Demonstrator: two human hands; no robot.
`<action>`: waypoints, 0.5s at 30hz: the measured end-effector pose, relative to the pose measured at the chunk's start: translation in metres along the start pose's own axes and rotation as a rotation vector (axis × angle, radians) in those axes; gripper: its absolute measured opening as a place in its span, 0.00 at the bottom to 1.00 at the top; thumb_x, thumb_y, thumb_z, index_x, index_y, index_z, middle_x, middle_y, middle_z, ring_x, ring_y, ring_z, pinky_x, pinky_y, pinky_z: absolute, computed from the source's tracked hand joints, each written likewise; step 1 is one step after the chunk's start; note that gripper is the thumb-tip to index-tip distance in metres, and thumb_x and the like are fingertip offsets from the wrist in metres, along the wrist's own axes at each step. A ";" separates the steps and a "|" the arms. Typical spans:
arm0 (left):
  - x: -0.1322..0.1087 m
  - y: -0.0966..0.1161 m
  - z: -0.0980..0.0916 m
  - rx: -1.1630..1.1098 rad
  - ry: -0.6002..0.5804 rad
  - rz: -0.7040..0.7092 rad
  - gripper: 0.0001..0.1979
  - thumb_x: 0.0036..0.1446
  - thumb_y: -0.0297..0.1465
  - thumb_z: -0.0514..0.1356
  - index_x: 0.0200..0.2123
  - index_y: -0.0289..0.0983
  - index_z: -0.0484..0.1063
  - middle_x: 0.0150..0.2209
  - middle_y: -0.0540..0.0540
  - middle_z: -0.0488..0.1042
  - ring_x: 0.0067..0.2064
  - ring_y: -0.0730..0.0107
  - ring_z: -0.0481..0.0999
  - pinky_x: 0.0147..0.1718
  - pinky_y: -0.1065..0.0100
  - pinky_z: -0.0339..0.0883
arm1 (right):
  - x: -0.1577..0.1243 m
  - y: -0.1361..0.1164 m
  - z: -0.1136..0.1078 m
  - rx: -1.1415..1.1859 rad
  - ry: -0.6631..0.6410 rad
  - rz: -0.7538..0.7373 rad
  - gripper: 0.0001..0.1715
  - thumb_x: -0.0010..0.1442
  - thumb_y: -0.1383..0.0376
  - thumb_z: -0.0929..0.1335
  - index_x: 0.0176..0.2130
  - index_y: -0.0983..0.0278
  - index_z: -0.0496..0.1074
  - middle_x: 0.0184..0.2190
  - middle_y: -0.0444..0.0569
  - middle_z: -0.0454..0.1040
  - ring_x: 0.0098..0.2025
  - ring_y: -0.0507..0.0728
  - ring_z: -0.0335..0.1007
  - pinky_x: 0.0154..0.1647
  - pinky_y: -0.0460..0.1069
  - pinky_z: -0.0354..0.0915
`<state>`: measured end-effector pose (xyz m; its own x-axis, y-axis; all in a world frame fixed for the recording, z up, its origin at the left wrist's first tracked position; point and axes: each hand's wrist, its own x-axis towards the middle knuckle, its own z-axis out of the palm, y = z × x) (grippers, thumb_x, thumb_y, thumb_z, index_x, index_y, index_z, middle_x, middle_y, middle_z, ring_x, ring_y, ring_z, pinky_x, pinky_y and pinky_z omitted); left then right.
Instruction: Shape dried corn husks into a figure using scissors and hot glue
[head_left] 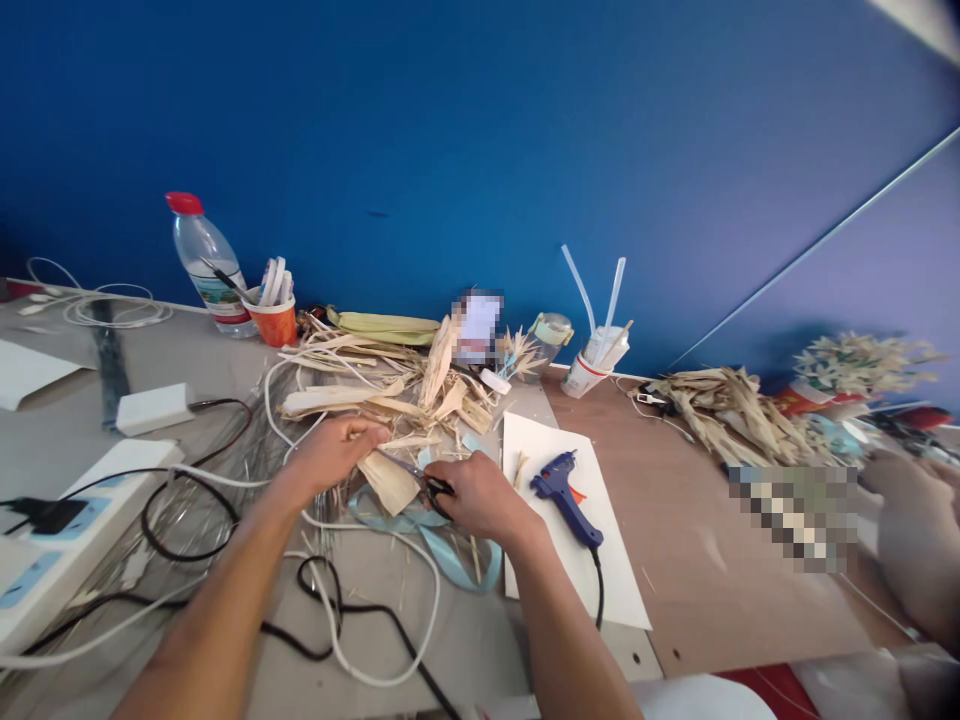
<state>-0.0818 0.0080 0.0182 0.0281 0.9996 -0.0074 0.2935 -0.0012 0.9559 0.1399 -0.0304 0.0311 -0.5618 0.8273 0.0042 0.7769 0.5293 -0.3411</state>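
Observation:
My left hand (341, 452) pinches a piece of dried corn husk (390, 484) at its upper left edge. Black-handled scissors (438, 492) are in my right hand (477, 492), with fingers wrapped round the handles. Their blades point left and lie against the husk; I cannot tell how far apart they are. Under and beside my hands runs a loop of light blue ribbon (463, 560). Just behind is a heap of dried husk strips (352, 398). To the right of my right hand a blue hot glue gun (568, 498) rests on white paper (619, 590).
At left sit a white power strip (97, 530), an adapter (154, 408) and tangled cables. A water bottle (206, 262), an orange cup (271, 320) and a cup with straws (589, 370) stand along the blue wall. Another person's arm (911, 530) is at far right, near more husks (731, 412).

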 end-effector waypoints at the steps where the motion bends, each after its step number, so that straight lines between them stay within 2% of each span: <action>1: 0.000 -0.001 0.001 0.043 -0.031 0.009 0.07 0.35 0.35 0.67 0.22 0.40 0.78 0.29 0.45 0.79 0.34 0.58 0.74 0.29 0.71 0.64 | 0.000 -0.001 0.000 -0.031 -0.002 -0.006 0.10 0.52 0.68 0.64 0.36 0.61 0.73 0.28 0.47 0.77 0.31 0.55 0.69 0.35 0.47 0.53; 7: -0.004 -0.003 0.004 0.148 -0.129 0.093 0.04 0.38 0.34 0.65 0.19 0.40 0.77 0.22 0.48 0.76 0.25 0.64 0.71 0.24 0.71 0.61 | -0.002 -0.005 0.002 -0.109 -0.011 -0.042 0.09 0.53 0.69 0.64 0.34 0.61 0.72 0.28 0.47 0.77 0.30 0.55 0.69 0.37 0.48 0.52; 11: -0.004 -0.003 0.005 0.139 -0.160 0.065 0.06 0.40 0.34 0.63 0.18 0.39 0.76 0.20 0.49 0.73 0.23 0.67 0.67 0.22 0.72 0.57 | -0.002 -0.006 0.001 -0.132 -0.018 -0.037 0.08 0.53 0.69 0.64 0.34 0.62 0.71 0.27 0.47 0.76 0.29 0.54 0.69 0.37 0.49 0.52; 15: -0.003 -0.002 0.005 0.155 -0.131 0.007 0.07 0.42 0.35 0.61 0.19 0.38 0.75 0.20 0.50 0.71 0.24 0.68 0.66 0.23 0.72 0.56 | -0.002 -0.008 -0.003 -0.172 -0.064 -0.012 0.08 0.54 0.67 0.63 0.35 0.62 0.71 0.27 0.48 0.76 0.30 0.55 0.69 0.38 0.49 0.53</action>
<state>-0.0775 0.0051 0.0152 0.1522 0.9871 -0.0489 0.4364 -0.0227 0.8995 0.1350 -0.0357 0.0364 -0.5842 0.8098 -0.0546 0.8039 0.5681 -0.1760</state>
